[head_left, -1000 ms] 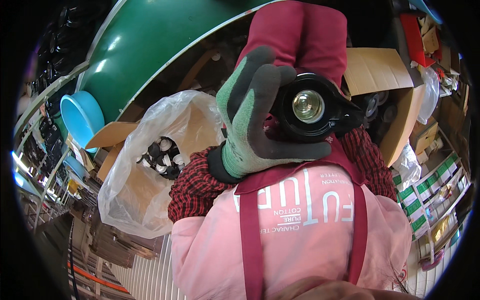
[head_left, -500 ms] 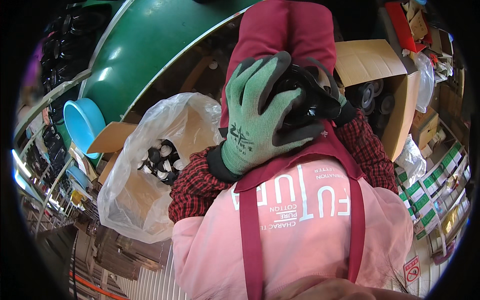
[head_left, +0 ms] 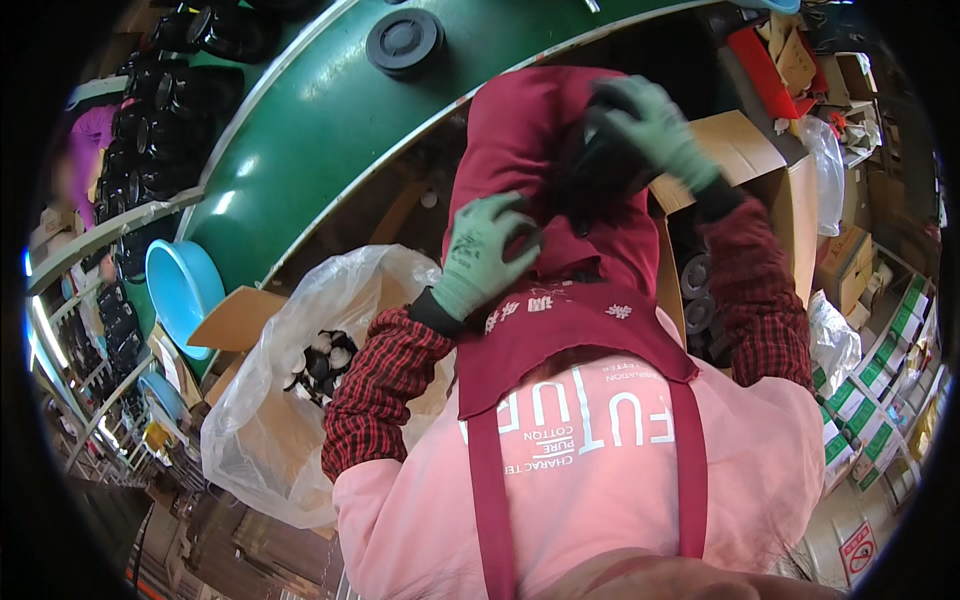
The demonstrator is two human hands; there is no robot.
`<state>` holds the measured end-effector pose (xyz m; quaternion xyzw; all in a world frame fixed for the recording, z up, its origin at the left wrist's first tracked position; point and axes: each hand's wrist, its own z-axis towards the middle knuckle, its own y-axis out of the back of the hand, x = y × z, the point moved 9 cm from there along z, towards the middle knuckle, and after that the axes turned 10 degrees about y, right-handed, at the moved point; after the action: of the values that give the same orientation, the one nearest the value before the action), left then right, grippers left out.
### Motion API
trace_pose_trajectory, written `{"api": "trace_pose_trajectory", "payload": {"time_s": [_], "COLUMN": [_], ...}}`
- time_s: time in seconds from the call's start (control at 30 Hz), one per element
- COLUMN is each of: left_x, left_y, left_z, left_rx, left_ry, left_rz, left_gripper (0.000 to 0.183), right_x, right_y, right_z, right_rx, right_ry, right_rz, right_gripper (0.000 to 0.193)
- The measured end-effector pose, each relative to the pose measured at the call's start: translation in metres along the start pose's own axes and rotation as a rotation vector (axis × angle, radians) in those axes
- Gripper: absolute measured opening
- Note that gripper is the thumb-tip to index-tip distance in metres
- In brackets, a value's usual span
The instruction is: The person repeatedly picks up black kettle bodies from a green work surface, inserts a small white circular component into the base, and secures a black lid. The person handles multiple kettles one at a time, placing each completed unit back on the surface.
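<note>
Over my lap, my right hand [head_left: 650, 125], in a green glove with dark fingertips, grips a glossy black rounded part [head_left: 598, 168]. Motion blurs the part, and the hand covers its upper end. My left hand [head_left: 487, 255], gloved the same way, is lower and to the left, above the maroon apron [head_left: 560, 300]. Its fingers are bent and apart from the thumb, with nothing visible between them. A black round disc-shaped part [head_left: 404, 42] lies on the green table [head_left: 320, 110] ahead.
On my left, a box lined with a clear plastic bag [head_left: 250, 430] holds small black-and-white pieces [head_left: 325, 362]. A blue basin [head_left: 185, 293] stands beyond it. To my right, an open cardboard box [head_left: 790, 215] contains round dark parts [head_left: 697, 290]. Black parts [head_left: 200, 90] line the far left.
My left hand has come off the black part and drawn back. The right hand has lifted over the part's far side. My view has shifted, bringing the disc on the table into sight.
</note>
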<state>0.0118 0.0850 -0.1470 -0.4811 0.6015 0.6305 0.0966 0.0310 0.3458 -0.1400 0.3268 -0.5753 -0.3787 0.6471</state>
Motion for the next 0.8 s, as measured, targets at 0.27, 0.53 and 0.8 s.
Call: {"api": "trace_pose_trajectory", "payload": {"time_s": [0.27,0.53,0.8], "left_x": [-0.016,0.005,-0.073], "left_y": [-0.001,0.030,0.111], "left_z": [0.062,0.061,0.104], "left_rx": [-0.189,-0.188,-0.411], "left_ry": [-0.057,-0.006,-0.227], "left_rz": [-0.001,-0.348,0.171], "left_gripper": [0.098,0.107,0.044], "right_x": [-0.102,-0.238,0.008], "right_y": [-0.019,-0.071,-0.001], "right_z": [0.115,0.125,0.010], "right_rx": [-0.276,0.053,0.232], "right_ry": [-0.047,-0.601,-0.120], "right_rz": [-0.143,0.452,0.717], "right_gripper": [0.052,0.074,0.043]}}
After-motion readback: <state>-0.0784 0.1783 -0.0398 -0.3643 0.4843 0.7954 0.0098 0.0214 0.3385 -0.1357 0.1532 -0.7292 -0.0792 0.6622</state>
